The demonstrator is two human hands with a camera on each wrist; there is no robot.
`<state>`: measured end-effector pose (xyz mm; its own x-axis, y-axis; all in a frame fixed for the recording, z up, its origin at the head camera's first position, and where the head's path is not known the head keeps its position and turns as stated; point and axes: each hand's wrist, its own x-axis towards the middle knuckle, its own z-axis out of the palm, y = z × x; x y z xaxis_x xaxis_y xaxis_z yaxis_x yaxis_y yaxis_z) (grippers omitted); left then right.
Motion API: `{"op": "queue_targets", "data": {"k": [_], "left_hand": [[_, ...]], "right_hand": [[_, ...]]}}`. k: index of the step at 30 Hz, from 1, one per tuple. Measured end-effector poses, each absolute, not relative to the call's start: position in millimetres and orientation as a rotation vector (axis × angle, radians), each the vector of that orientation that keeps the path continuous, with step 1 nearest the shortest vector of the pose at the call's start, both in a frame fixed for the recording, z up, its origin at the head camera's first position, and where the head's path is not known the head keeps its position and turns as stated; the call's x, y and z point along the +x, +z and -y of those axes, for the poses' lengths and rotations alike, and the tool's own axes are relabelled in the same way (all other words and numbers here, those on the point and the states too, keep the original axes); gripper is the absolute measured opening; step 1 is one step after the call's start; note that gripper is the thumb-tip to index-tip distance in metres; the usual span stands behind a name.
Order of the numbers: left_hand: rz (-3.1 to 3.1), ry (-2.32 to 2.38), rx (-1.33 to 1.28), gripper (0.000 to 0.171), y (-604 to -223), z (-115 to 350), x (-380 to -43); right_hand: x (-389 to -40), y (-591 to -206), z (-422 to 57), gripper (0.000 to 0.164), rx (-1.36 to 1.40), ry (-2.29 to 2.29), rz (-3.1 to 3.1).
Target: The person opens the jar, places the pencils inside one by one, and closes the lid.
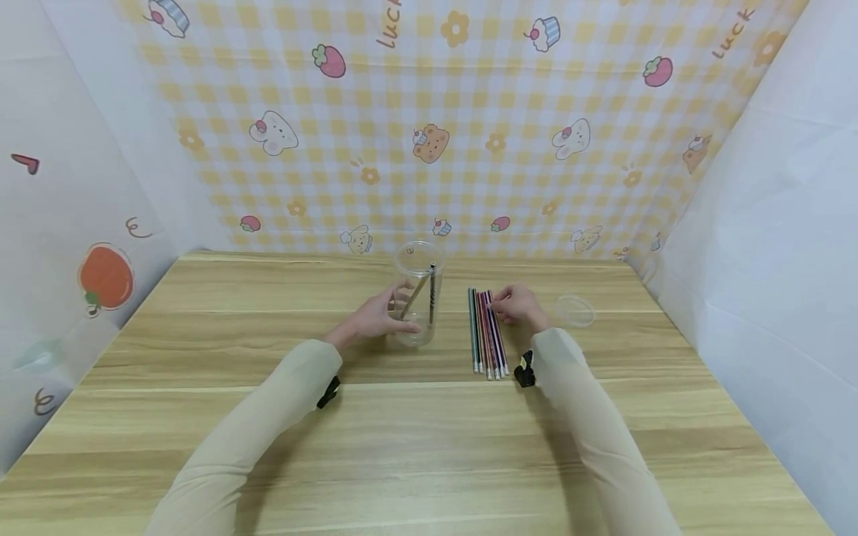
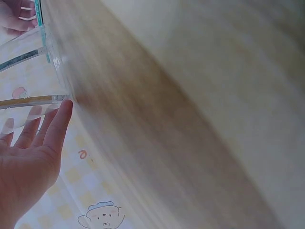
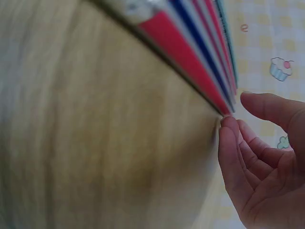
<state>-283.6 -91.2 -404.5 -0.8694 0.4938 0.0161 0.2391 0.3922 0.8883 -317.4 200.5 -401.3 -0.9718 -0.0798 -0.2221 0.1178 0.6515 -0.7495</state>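
A clear plastic jar (image 1: pixel 417 339) stands upright on the table with two pencils (image 1: pixel 432 294) leaning inside it. My left hand (image 1: pixel 380 313) holds the jar from the left, thumb in front and fingers round the back. To the jar's right lies a row of several pencils (image 1: pixel 488 335), eraser ends towards me. My right hand (image 1: pixel 518 305) is at the right side of this row. In the right wrist view, a fingertip touches the end of a red pencil (image 3: pixel 183 52), while the thumb stands apart from the fingers.
A round clear lid (image 1: pixel 575 310) lies on the wooden table (image 1: pixel 415 447), right of my right hand. Behind the table hangs a yellow checked cloth (image 1: pixel 469 89). White sheets (image 1: pixel 777 246) close off both sides.
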Motion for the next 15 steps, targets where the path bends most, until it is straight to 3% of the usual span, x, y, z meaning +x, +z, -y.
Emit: {"op": "queue_targets", "data": {"k": [7, 15], "left_hand": [[-2.353, 1.476, 0.629, 0.087, -403.1, 92.2, -285.6], [-2.377, 1.481, 0.628, 0.083, -402.9, 91.5, -284.4]], "right_hand": [[-318.4, -401.6, -194.7, 0.023, 0.094, -1.147, -2.677], [-317.3, -401.9, -188.8, 0.016, 0.143, -1.077, -2.691]]}}
